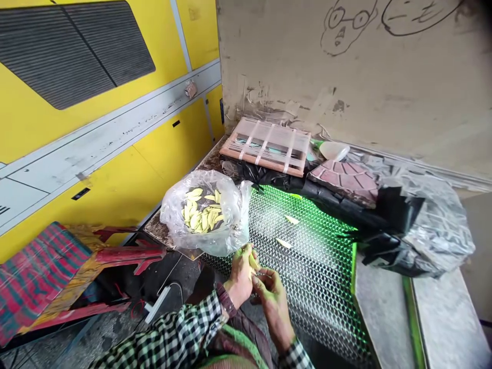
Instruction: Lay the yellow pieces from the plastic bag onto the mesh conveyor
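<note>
My left hand [241, 277] is closed around a few pale yellow-green, leaf-shaped pieces [253, 262]; their exact kind is unclear. Thumb and fingers of my right hand [272, 294] pinch together at the lower end of these pieces, close against the left hand. Just beyond the left hand sits an open clear plastic bag [175, 225] with many similar pieces [203, 216] inside. Two more slim pieces, one farther back [291, 220] and one nearer [283, 243], lie apart on a metal mesh belt [315, 271] to the right.
Green light glows along the mesh belt's edges. Behind it are a slatted wooden frame [265, 145], a pink fan-patterned piece [346, 179] and black plastic [395, 220]. A yellow machine [172, 148] stands left, near a red-framed seat with plaid cloth [42, 271]. Metal panels [388, 302] flank the belt.
</note>
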A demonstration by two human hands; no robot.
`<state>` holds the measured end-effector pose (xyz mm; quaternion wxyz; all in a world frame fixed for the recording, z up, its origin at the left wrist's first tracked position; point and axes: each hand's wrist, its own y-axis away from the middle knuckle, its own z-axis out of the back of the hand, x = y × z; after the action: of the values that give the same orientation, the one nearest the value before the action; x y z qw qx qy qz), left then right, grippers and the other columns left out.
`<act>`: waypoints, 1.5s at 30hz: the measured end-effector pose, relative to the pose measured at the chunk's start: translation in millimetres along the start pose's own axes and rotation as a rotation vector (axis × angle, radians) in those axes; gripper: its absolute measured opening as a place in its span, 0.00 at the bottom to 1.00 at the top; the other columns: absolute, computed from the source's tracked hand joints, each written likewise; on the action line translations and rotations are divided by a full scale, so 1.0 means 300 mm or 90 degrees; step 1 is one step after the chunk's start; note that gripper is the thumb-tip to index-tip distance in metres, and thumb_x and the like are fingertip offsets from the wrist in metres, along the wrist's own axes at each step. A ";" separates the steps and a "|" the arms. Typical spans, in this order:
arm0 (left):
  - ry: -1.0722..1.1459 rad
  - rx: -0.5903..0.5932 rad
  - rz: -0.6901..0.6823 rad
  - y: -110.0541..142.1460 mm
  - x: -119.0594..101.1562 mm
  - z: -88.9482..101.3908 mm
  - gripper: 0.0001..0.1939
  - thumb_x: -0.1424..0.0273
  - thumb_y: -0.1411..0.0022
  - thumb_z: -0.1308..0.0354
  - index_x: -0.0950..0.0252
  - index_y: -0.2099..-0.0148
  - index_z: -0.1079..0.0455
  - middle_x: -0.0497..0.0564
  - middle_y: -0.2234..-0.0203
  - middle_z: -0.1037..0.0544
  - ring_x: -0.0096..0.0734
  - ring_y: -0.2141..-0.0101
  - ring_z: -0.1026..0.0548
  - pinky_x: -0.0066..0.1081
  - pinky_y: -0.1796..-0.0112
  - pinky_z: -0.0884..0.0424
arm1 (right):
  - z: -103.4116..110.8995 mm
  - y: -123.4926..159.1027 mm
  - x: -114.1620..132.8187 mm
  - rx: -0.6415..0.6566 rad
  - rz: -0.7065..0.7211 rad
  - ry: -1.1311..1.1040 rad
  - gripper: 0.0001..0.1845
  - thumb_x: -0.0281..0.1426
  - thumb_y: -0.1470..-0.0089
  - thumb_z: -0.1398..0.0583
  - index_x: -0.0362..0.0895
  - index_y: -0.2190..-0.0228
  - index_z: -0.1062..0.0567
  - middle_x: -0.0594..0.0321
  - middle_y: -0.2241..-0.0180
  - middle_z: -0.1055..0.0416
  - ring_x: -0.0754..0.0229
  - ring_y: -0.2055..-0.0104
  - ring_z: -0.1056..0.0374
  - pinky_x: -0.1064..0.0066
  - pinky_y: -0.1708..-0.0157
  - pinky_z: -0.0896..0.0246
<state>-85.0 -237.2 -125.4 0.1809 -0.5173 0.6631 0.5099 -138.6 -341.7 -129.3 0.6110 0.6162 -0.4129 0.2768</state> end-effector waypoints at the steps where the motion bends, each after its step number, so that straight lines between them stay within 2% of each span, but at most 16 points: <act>1: -0.002 -0.005 -0.012 -0.001 0.001 -0.006 0.15 0.73 0.55 0.30 0.62 0.64 0.30 0.55 0.60 0.24 0.33 0.64 0.28 0.32 0.59 0.28 | -0.001 -0.003 0.004 0.005 -0.021 -0.018 0.30 0.54 0.51 0.30 0.45 0.58 0.27 0.60 0.63 0.25 0.57 0.67 0.31 0.70 0.75 0.34; 5: 0.061 -0.088 0.045 -0.053 0.014 -0.051 0.12 0.64 0.43 0.35 0.62 0.61 0.31 0.48 0.71 0.28 0.27 0.74 0.32 0.30 0.70 0.32 | 0.014 -0.002 0.023 0.052 -0.084 -0.055 0.28 0.53 0.56 0.27 0.43 0.68 0.25 0.63 0.71 0.29 0.61 0.71 0.34 0.73 0.77 0.35; 8: 0.122 -0.149 0.091 -0.105 0.013 -0.064 0.15 0.61 0.43 0.33 0.62 0.63 0.35 0.44 0.74 0.32 0.23 0.77 0.34 0.26 0.73 0.35 | 0.055 -0.004 0.029 0.038 -0.092 -0.058 0.28 0.52 0.58 0.26 0.43 0.71 0.26 0.65 0.76 0.32 0.62 0.74 0.36 0.74 0.79 0.38; 12: 0.146 -0.139 0.120 -0.111 0.002 -0.052 0.19 0.60 0.45 0.29 0.63 0.65 0.36 0.44 0.73 0.31 0.23 0.75 0.32 0.26 0.71 0.31 | 0.093 -0.012 0.048 0.016 -0.077 -0.003 0.27 0.54 0.54 0.29 0.43 0.70 0.26 0.62 0.73 0.28 0.60 0.71 0.33 0.74 0.77 0.36; 15: 0.147 -0.116 0.122 -0.083 0.010 -0.060 0.19 0.60 0.45 0.30 0.64 0.59 0.32 0.44 0.72 0.30 0.24 0.74 0.30 0.29 0.68 0.28 | 0.063 -0.011 0.060 0.075 -0.068 0.047 0.28 0.56 0.52 0.31 0.43 0.68 0.25 0.60 0.69 0.27 0.58 0.68 0.31 0.73 0.77 0.36; 18: 0.161 -0.098 0.117 -0.074 0.023 -0.066 0.19 0.60 0.43 0.31 0.64 0.57 0.32 0.44 0.73 0.31 0.24 0.75 0.30 0.30 0.66 0.27 | 0.035 -0.009 0.040 0.085 -0.059 0.052 0.29 0.57 0.53 0.31 0.43 0.71 0.27 0.64 0.74 0.31 0.62 0.74 0.36 0.74 0.79 0.39; 21: 0.172 -0.109 0.116 -0.094 0.024 -0.045 0.16 0.62 0.42 0.31 0.64 0.63 0.33 0.44 0.74 0.31 0.23 0.73 0.30 0.30 0.63 0.26 | 0.078 -0.024 -0.005 0.049 -0.048 0.084 0.29 0.58 0.51 0.33 0.44 0.71 0.28 0.65 0.75 0.33 0.61 0.74 0.37 0.73 0.78 0.41; 24: 0.155 -0.101 0.126 -0.109 0.020 -0.020 0.16 0.63 0.44 0.30 0.65 0.67 0.33 0.47 0.73 0.28 0.26 0.71 0.27 0.32 0.61 0.25 | 0.176 -0.061 -0.040 -0.042 0.031 0.267 0.29 0.60 0.46 0.39 0.46 0.70 0.28 0.64 0.76 0.33 0.60 0.75 0.39 0.71 0.78 0.46; 27: 0.143 -0.054 0.130 -0.101 0.032 -0.020 0.20 0.60 0.48 0.26 0.64 0.63 0.31 0.46 0.72 0.26 0.27 0.72 0.26 0.32 0.64 0.25 | 0.246 -0.090 -0.037 -0.160 0.143 0.515 0.33 0.63 0.43 0.49 0.46 0.70 0.28 0.61 0.78 0.31 0.58 0.78 0.40 0.68 0.79 0.51; 29: 0.136 -0.036 0.132 -0.089 0.049 -0.030 0.25 0.58 0.52 0.24 0.63 0.59 0.31 0.45 0.74 0.26 0.27 0.74 0.26 0.29 0.68 0.27 | 0.244 -0.084 -0.012 -0.209 0.197 0.575 0.33 0.61 0.41 0.52 0.46 0.67 0.26 0.59 0.76 0.29 0.57 0.79 0.38 0.67 0.79 0.50; 31: 0.125 -0.044 0.129 -0.076 0.066 -0.040 0.27 0.57 0.54 0.24 0.63 0.58 0.32 0.44 0.75 0.26 0.27 0.75 0.26 0.27 0.72 0.31 | 0.202 -0.059 0.019 -0.192 0.225 0.532 0.30 0.57 0.38 0.51 0.45 0.61 0.26 0.56 0.70 0.25 0.55 0.74 0.33 0.67 0.76 0.44; 33: 0.115 -0.058 0.128 -0.065 0.078 -0.048 0.27 0.58 0.54 0.24 0.64 0.58 0.32 0.45 0.75 0.26 0.26 0.75 0.26 0.25 0.74 0.34 | 0.138 -0.030 0.040 -0.109 0.220 0.456 0.26 0.54 0.35 0.49 0.46 0.58 0.25 0.55 0.63 0.23 0.54 0.69 0.30 0.66 0.70 0.38; 35: 0.126 -0.060 0.140 -0.057 0.082 -0.058 0.26 0.59 0.52 0.24 0.63 0.57 0.32 0.45 0.74 0.26 0.27 0.74 0.26 0.25 0.73 0.34 | 0.079 -0.015 0.039 -0.040 0.212 0.391 0.25 0.53 0.35 0.47 0.46 0.56 0.25 0.54 0.59 0.22 0.54 0.65 0.29 0.65 0.66 0.36; 37: 0.141 -0.049 0.151 -0.056 0.079 -0.067 0.26 0.59 0.51 0.25 0.63 0.56 0.32 0.46 0.73 0.25 0.28 0.72 0.25 0.25 0.72 0.33 | 0.044 -0.022 0.018 -0.031 0.214 0.339 0.25 0.53 0.36 0.45 0.45 0.55 0.26 0.54 0.56 0.23 0.53 0.62 0.29 0.64 0.63 0.35; 41: 0.132 -0.076 0.119 -0.088 0.059 -0.056 0.21 0.63 0.48 0.27 0.64 0.58 0.32 0.47 0.72 0.25 0.26 0.71 0.25 0.28 0.67 0.28 | 0.047 -0.063 -0.037 -0.037 0.182 0.270 0.22 0.51 0.36 0.43 0.45 0.59 0.27 0.58 0.62 0.24 0.54 0.62 0.30 0.66 0.62 0.36; 45: 0.087 -0.138 0.081 -0.133 0.036 0.019 0.17 0.64 0.47 0.30 0.63 0.64 0.36 0.45 0.72 0.27 0.22 0.72 0.28 0.24 0.68 0.29 | 0.084 -0.078 -0.055 0.035 0.163 0.263 0.19 0.49 0.35 0.42 0.46 0.58 0.27 0.60 0.63 0.26 0.55 0.64 0.30 0.67 0.63 0.36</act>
<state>-56.3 -235.4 -155.4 0.0456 -0.5241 0.6467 0.5523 -131.1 -365.7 -158.1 0.6255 0.5052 -0.3464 0.4833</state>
